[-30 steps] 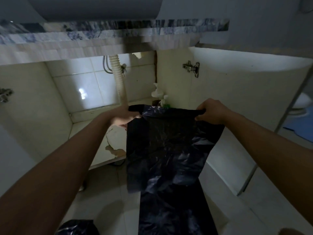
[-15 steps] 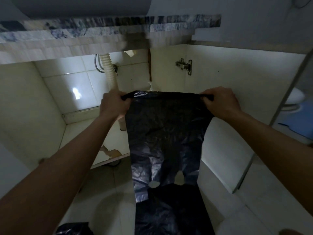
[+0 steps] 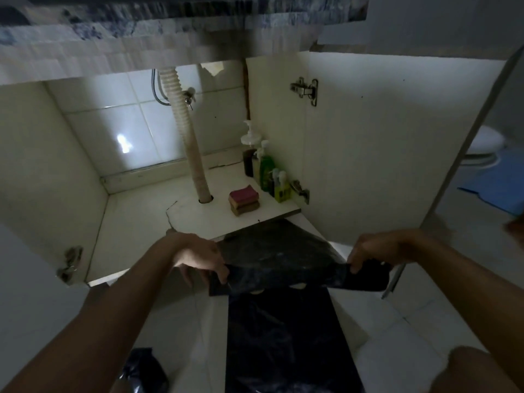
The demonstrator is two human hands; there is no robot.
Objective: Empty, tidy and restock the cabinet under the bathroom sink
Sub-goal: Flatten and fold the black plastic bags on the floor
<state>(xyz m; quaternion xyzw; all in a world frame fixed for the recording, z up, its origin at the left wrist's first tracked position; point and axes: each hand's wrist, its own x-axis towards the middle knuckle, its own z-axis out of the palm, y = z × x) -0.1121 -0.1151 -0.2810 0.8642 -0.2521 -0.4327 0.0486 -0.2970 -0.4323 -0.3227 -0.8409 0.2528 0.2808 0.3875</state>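
A black plastic bag (image 3: 279, 256) is stretched low in front of the open cabinet (image 3: 136, 217). My left hand (image 3: 198, 258) pinches its left edge and my right hand (image 3: 374, 251) grips its right edge. Below it a second black sheet (image 3: 286, 338) lies flat on the floor. Inside the cabinet, at the back right, stand several pump and spray bottles (image 3: 265, 165). A stack of sponges (image 3: 243, 199) lies near the corrugated drain hose (image 3: 190, 137).
The right cabinet door (image 3: 382, 143) stands open, with hinges showing. A tied black bag (image 3: 144, 370) sits on the floor tiles at lower left. A toilet (image 3: 482, 148) and a blue mat (image 3: 496, 185) are at far right. The cabinet floor board is cracked near the front.
Both hands have brought the black bag down from chest height to just above the floor, folding it forward. The bottles and sponges behind it have come into sight.
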